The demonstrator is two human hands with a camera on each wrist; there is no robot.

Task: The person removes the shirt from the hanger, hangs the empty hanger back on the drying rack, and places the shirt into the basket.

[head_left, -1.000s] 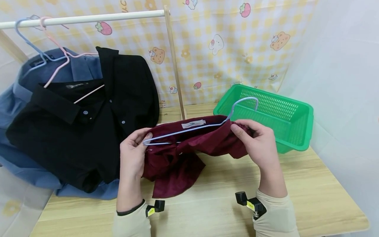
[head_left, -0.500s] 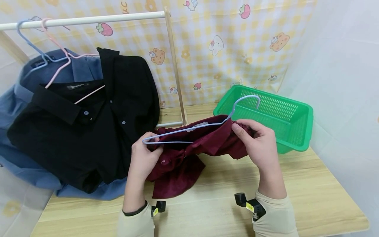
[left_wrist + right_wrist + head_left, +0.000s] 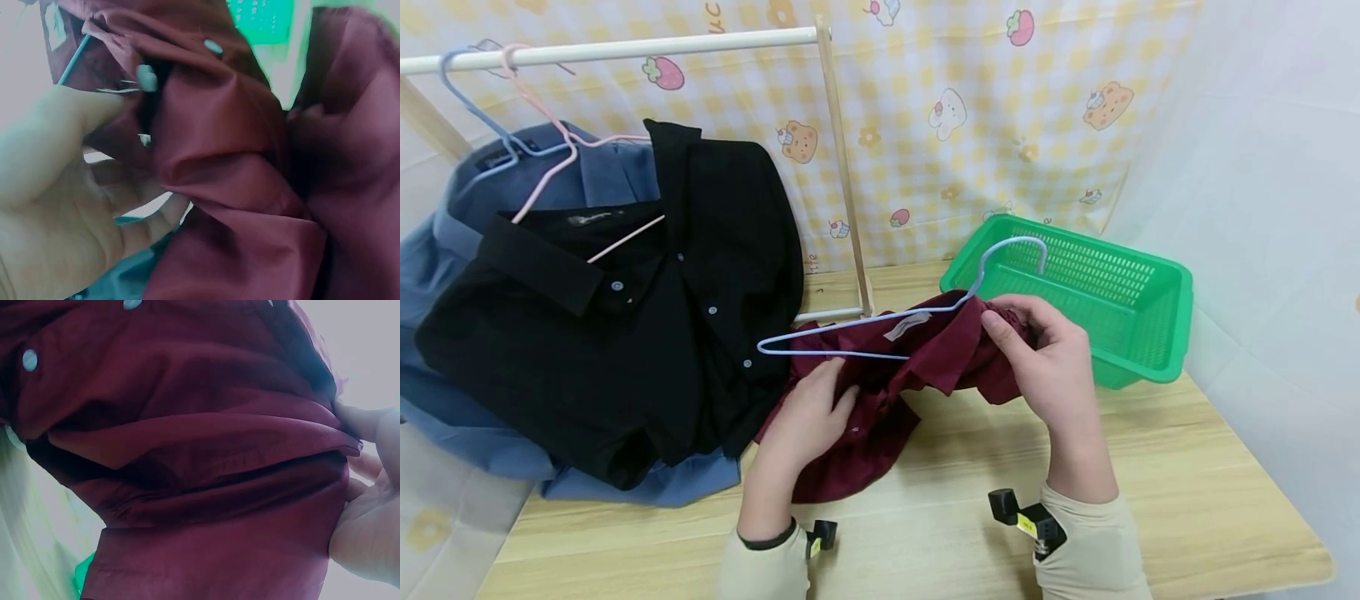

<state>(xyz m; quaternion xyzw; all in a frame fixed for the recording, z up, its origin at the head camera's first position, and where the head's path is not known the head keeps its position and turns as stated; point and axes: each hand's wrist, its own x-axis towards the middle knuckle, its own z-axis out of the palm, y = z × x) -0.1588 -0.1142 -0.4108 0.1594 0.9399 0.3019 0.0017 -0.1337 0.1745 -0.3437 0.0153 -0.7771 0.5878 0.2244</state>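
A dark red shirt (image 3: 865, 417) with a light collar label hangs between the hands above the table. The light blue hanger (image 3: 820, 328) lies in its neck, the left end sticking out bare and the hook pointing right. My right hand (image 3: 1056, 358) pinches the shirt (image 3: 219, 450) near the collar, beside the hook. My left hand (image 3: 805, 417) is at the shirt front below the hanger's bare end; in the left wrist view the hand (image 3: 69, 181) has its fingers relaxed behind the fabric (image 3: 237, 156), thumb apart from them.
On the left, a black shirt (image 3: 572, 358) on a pink hanger and a blue shirt (image 3: 625, 179) hang from a white rail (image 3: 662, 48). A green basket (image 3: 1180, 333) stands at the back right of the wooden table (image 3: 1210, 500), before a patterned curtain.
My left hand has let go of the hanger's left end and moved right and down along the shirt front. The hanger's end now sticks out uncovered. My right hand has hardly moved.
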